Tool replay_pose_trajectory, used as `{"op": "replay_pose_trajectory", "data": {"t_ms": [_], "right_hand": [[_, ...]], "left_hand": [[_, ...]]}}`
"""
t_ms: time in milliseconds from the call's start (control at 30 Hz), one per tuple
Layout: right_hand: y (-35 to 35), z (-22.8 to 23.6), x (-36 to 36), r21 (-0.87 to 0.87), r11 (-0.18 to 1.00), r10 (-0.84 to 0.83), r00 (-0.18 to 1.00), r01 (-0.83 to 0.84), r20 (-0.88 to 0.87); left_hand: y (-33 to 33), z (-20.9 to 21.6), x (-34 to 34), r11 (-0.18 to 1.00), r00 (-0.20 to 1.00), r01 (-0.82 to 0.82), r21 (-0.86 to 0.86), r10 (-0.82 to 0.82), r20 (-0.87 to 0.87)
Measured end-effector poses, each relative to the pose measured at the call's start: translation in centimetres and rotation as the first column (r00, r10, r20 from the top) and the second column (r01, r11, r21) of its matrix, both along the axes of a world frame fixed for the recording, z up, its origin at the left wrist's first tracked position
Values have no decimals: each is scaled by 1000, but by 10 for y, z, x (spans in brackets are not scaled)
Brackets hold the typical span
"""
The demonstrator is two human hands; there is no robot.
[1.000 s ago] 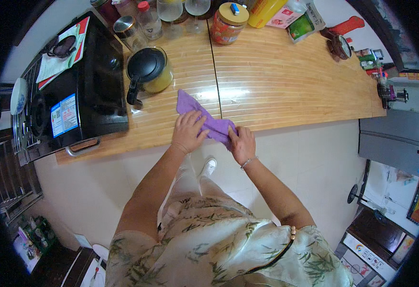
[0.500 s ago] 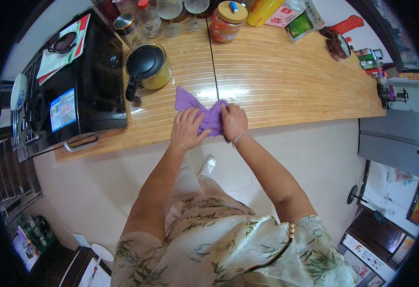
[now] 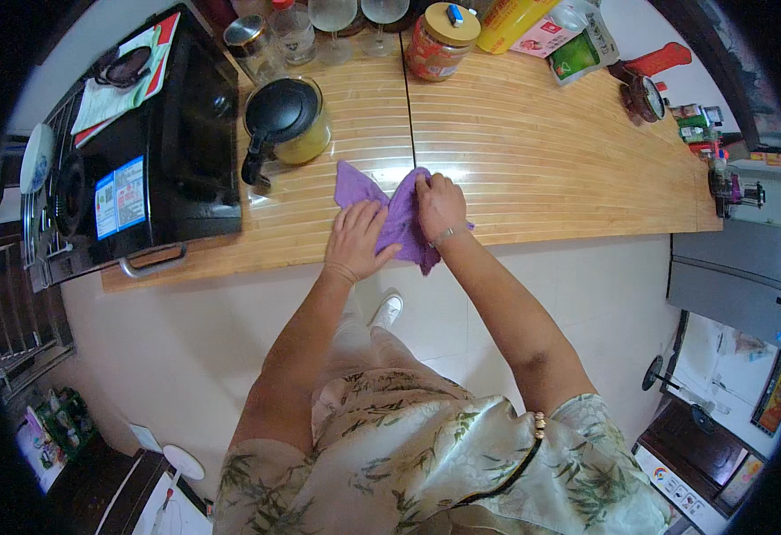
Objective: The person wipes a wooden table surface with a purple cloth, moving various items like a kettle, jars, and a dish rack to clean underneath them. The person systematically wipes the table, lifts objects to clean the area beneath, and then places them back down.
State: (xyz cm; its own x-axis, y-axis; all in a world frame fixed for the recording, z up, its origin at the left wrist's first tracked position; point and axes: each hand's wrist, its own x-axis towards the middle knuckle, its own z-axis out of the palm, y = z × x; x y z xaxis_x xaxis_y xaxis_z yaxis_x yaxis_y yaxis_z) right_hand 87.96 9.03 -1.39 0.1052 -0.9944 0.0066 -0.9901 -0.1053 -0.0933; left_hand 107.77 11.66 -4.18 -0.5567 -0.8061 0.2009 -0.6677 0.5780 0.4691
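Observation:
A crumpled purple cloth (image 3: 401, 217) lies at the front edge of the wooden counter (image 3: 542, 169), across the dark seam between two boards, and one corner droops over the edge. My left hand (image 3: 353, 239) rests flat on its left part, fingers stretched out and thumb apart. With bent fingers, my right hand (image 3: 441, 207) grips the cloth's upper right part. Beyond my left hand stands a glass pitcher (image 3: 306, 143) with a black lid and handle and yellowish liquid inside.
A black oven (image 3: 190, 134) fills the counter's left end, with papers and sunglasses (image 3: 127, 67) on top. Along the back stand a lidded jar (image 3: 439, 53), stemmed glasses (image 3: 332, 18), a yellow bottle (image 3: 508, 22) and packets. A small dark pot (image 3: 645, 98) sits farther right.
My right hand has lifted and shifted the cloth's right side, which now spreads wider and hangs lower at the edge. My left hand stays on the cloth. The view has shifted slightly.

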Motion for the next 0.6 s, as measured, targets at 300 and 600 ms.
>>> {"op": "replay_pose_trajectory", "data": {"t_ms": [300, 600], "right_hand": [[-8, -3, -7, -30, 998, 52, 998, -51, 19], [58, -8, -16, 16, 989, 143, 979, -147, 145]], "left_hand": [[-6, 2, 1, 998, 1000, 8, 63, -8, -6], [-5, 6, 2, 998, 1000, -12, 66, 13, -12]]}}
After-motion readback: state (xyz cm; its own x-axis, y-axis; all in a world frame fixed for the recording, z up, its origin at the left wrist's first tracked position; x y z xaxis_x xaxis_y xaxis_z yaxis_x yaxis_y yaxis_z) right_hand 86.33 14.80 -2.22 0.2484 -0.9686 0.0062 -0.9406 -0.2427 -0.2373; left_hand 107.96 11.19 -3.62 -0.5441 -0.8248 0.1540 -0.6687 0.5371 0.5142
